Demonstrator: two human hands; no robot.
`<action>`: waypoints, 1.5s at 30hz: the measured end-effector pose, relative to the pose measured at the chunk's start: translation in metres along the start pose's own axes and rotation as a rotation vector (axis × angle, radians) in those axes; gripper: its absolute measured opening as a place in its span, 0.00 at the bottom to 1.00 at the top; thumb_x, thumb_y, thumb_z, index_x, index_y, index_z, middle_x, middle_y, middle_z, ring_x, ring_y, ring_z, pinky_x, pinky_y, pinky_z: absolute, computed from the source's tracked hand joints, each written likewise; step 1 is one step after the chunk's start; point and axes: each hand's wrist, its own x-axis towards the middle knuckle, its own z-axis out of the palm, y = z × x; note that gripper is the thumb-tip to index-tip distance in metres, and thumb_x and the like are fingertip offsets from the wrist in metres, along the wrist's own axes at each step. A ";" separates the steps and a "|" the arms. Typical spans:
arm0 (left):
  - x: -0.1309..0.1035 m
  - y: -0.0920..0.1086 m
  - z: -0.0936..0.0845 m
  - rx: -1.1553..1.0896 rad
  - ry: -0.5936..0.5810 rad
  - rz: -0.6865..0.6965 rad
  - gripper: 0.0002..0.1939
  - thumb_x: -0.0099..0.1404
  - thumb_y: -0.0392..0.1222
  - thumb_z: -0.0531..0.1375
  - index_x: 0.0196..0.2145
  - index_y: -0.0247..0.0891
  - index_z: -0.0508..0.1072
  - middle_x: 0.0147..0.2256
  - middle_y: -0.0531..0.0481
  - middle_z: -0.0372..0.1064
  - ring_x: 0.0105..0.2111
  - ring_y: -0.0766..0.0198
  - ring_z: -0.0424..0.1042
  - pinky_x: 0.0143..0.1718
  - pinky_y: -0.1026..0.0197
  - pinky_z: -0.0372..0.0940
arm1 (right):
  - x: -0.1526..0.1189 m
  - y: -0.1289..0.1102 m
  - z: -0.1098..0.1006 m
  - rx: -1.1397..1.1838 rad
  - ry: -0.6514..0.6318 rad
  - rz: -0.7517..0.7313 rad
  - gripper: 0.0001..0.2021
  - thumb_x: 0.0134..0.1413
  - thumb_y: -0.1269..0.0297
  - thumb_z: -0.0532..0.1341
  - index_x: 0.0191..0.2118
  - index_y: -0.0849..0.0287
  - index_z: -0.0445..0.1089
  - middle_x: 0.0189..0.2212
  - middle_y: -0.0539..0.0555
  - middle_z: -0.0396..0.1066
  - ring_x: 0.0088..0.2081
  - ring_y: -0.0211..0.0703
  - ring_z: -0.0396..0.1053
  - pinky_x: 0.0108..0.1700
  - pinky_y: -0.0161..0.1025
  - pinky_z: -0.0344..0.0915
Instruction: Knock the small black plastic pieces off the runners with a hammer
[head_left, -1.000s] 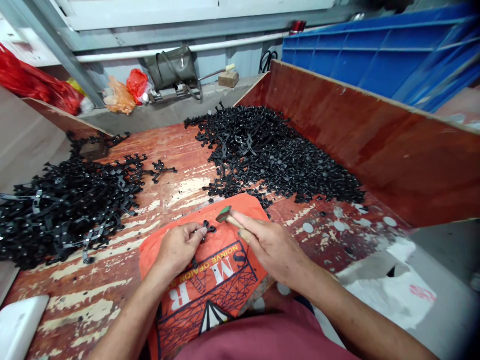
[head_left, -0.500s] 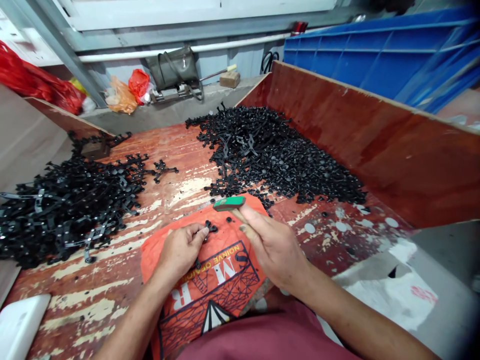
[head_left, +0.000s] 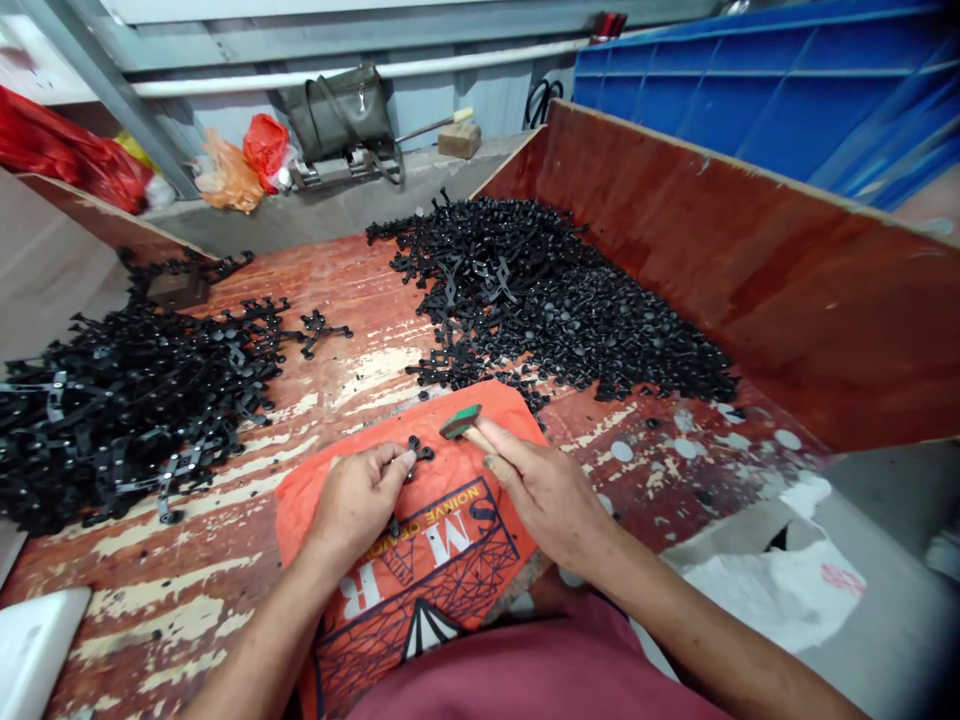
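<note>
My left hand (head_left: 364,492) pinches a small black jointed linkage piece (head_left: 421,453) between thumb and fingers over an orange printed cloth (head_left: 480,520). Part of the piece is hidden under the fingers, and another black end pokes out below them. Closed around the pale wooden handle of a hammer is my right hand (head_left: 547,490). The green-painted head of the hammer (head_left: 460,421) hangs just right of the linkage, apart from it.
A heap of black linkages (head_left: 150,410) lies to the left. Another pile of black parts (head_left: 555,310) fills the back right, against a reddish wooden side board (head_left: 720,260). White torn sacking (head_left: 787,590) lies at the right, and a white block (head_left: 37,650) at the lower left.
The hammer head has tilted and dropped slightly. A small round black part seen on the cloth below it no longer shows. My left hand keeps its hold, and the view has shifted a little.
</note>
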 end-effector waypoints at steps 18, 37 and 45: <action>-0.002 0.006 -0.001 0.288 -0.013 0.023 0.19 0.68 0.52 0.50 0.27 0.41 0.72 0.19 0.54 0.64 0.23 0.62 0.63 0.29 0.63 0.51 | 0.009 -0.021 0.000 -0.249 -0.203 -0.061 0.23 0.69 0.67 0.50 0.67 0.50 0.58 0.42 0.54 0.79 0.42 0.49 0.77 0.43 0.42 0.72; -0.009 0.029 0.005 -0.637 0.004 -0.092 0.18 0.64 0.53 0.59 0.45 0.43 0.61 0.21 0.62 0.57 0.22 0.69 0.56 0.25 0.68 0.52 | 0.018 -0.013 -0.022 0.172 0.034 0.167 0.11 0.65 0.65 0.54 0.47 0.57 0.71 0.31 0.49 0.75 0.32 0.41 0.72 0.35 0.37 0.65; -0.008 0.016 0.013 0.038 -0.014 -0.066 0.07 0.67 0.48 0.52 0.37 0.43 0.64 0.22 0.58 0.62 0.23 0.63 0.62 0.27 0.63 0.51 | 0.006 -0.002 -0.020 -0.025 -0.074 0.001 0.22 0.69 0.68 0.51 0.65 0.49 0.60 0.54 0.52 0.74 0.50 0.45 0.74 0.52 0.43 0.68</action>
